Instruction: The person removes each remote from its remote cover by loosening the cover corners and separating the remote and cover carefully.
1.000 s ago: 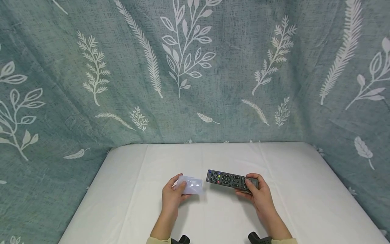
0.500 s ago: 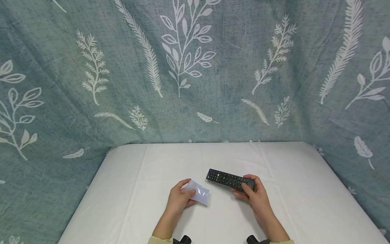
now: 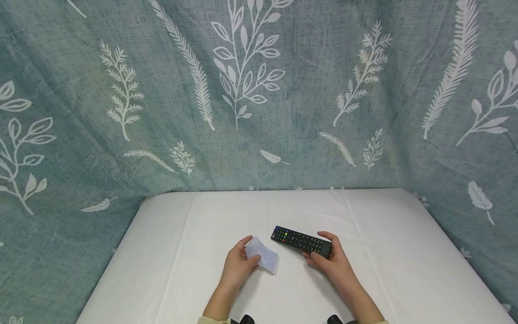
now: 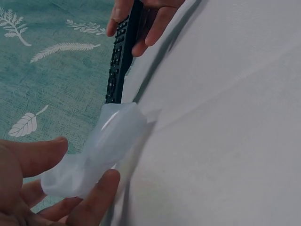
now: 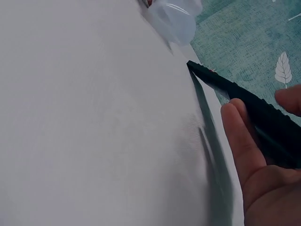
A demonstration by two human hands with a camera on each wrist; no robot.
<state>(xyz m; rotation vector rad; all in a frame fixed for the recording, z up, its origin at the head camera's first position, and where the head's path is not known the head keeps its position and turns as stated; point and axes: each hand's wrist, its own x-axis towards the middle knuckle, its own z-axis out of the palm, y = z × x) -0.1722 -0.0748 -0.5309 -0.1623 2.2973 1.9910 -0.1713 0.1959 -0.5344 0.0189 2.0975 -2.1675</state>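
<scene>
My left hand pinches a limp, translucent plastic sleeve between thumb and fingers. In the left wrist view the sleeve looks soft, pale and bent, with a shiny fold. A black remote control with rows of buttons is in my right hand, which grips it at its lower end. Its far end points left, towards the sleeve. A small gap separates the two in the head view. Seen from the right wrist, the remote lies between thumb and fingers, above the cloth.
A white cloth covers the table under both hands and shows faint creases. Behind it and at the sides hangs a green curtain with white leaf prints. Dark wrist mounts show at the bottom edge.
My left hand has moved right and nearer to me, and the sleeve has tilted down to the right. My right hand has shifted slightly left with the remote control, its thumb now at the lower edge.
</scene>
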